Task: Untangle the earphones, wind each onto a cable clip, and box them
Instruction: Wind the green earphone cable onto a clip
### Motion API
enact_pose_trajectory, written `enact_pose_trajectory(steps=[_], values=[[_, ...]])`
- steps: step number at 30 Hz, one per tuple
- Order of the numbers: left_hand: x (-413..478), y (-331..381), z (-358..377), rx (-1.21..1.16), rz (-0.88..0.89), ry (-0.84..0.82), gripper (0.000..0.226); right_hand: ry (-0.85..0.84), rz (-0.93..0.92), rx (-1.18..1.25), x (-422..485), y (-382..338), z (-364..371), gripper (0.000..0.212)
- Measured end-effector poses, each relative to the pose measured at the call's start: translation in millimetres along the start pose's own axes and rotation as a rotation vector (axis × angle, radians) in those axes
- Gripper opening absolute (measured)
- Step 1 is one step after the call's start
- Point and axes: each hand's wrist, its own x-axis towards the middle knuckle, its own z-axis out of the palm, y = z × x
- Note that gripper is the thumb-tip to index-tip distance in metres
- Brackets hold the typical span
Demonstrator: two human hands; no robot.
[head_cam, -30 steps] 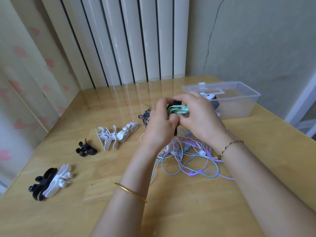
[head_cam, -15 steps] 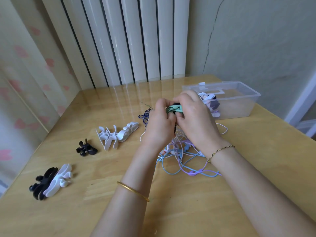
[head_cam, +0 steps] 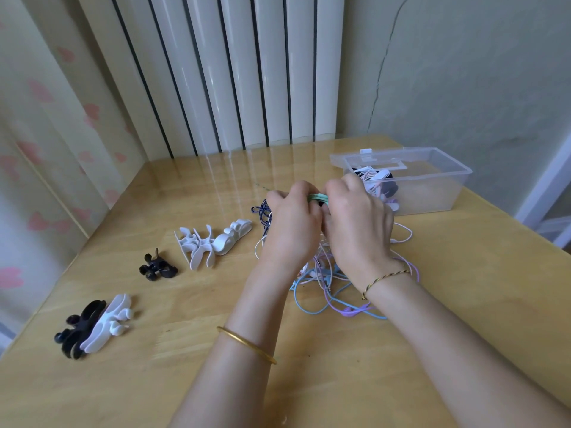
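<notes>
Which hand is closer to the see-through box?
Right. The right hand sits just beside the box; the left hand is farther off, on the right hand's other side.

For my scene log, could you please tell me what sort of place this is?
Most likely a room in a home: a wooden table stands in a corner against a cracked painted wall, with a white ribbed panel behind it and a heart-print curtain on the left.
</notes>
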Motion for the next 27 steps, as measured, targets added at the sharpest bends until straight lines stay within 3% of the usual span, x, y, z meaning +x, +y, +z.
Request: enact_pose_trajectory(steps=[3, 9, 13, 18, 27], values=[[5.0, -3.0, -1.0, -0.021, -0.042, -0.023, 0.025, 0.076, 0.009, 0.018, 0.8, -2.5, 0.2, 0.032], [6.6, -2.1, -11.9, -0.113, -0.091, -0.137, 0.018, 0.146, -0.068, 0.188, -0.3, 2.4, 8.5, 0.01], [3.8, -1.6, -11.7, -0.002, -0.077, -0.102, 0.018, 0.047, -0.047, 0.268, -2.9, 2.9, 10.1, 0.016], [-0.5, 0.8, -5.0, 0.063, -0.082, -0.038, 0.023, -0.166, 0.026, 0.167, -0.9, 0.1, 3.6, 0.027], [-4.9, 6.4, 0.6, -0.003, -0.044, 0.063, 0.01, -0.217, 0.043, 0.06, 0.8, -3.3, -8.6, 0.016]])
